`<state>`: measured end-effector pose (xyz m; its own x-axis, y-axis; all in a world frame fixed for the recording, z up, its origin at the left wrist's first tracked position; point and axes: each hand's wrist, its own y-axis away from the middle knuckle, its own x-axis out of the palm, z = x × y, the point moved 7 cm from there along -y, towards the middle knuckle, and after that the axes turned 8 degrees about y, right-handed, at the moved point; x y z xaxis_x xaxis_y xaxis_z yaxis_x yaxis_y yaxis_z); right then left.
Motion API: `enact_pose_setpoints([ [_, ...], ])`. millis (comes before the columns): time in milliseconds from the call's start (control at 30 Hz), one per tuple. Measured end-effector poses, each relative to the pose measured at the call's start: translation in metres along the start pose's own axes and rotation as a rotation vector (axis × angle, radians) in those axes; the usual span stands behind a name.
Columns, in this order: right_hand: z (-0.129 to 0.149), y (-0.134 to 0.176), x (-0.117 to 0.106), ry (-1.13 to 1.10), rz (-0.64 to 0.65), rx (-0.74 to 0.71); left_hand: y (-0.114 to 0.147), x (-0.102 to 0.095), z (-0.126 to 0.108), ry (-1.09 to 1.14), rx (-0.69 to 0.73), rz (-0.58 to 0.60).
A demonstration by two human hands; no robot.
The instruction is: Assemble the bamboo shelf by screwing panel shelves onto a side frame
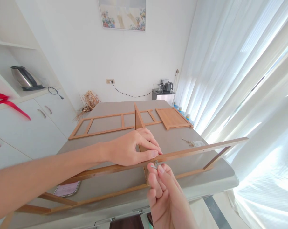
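Observation:
My left hand point(132, 148) grips the top rail of a wooden frame point(182, 155), its thumb along the rail and its fingers over the far side. Under that hand, an upright wooden board point(138, 117) meets the rail and runs back from it. Just in front of the joint, my right hand point(166, 194) is closed, palm up. Between its thumb and fingertips is a small metal screw point(156, 163). A thin metal end also pokes out to the left there; I cannot tell whether it is a separate piece.
A ladder-like wooden frame point(106, 130) and a wooden panel point(174, 117) lie farther back on the table point(117, 107). Several loose screws point(188, 142) lie beside a clear plastic bag point(198, 143). A flat tablet-like object point(67, 189) sits at lower left. White curtains point(217, 63) hang at right.

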<state>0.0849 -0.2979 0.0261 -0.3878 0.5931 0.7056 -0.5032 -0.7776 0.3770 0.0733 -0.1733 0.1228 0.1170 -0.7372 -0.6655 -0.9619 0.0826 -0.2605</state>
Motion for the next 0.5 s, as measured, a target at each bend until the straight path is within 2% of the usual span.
enact_pose_setpoints([
  [133,0.01,-0.005,0.007,0.138,0.04,-0.165,-0.001,0.001,-0.001,-0.002,0.004,0.006],
  [233,0.019,-0.004,0.01,0.351,0.045,-0.265,-0.001,0.001,-0.001,-0.012,0.0,0.013],
  [333,0.03,-0.003,0.006,0.621,-0.011,-0.367,-0.001,0.001,-0.001,-0.017,-0.013,0.017],
  [400,0.043,-0.001,0.005,0.85,-0.031,-0.528,-0.001,0.001,-0.001,-0.018,-0.027,0.021],
  [500,0.065,0.009,0.016,1.185,-0.021,-0.964,-0.002,0.001,-0.002,-0.021,-0.033,0.025],
])
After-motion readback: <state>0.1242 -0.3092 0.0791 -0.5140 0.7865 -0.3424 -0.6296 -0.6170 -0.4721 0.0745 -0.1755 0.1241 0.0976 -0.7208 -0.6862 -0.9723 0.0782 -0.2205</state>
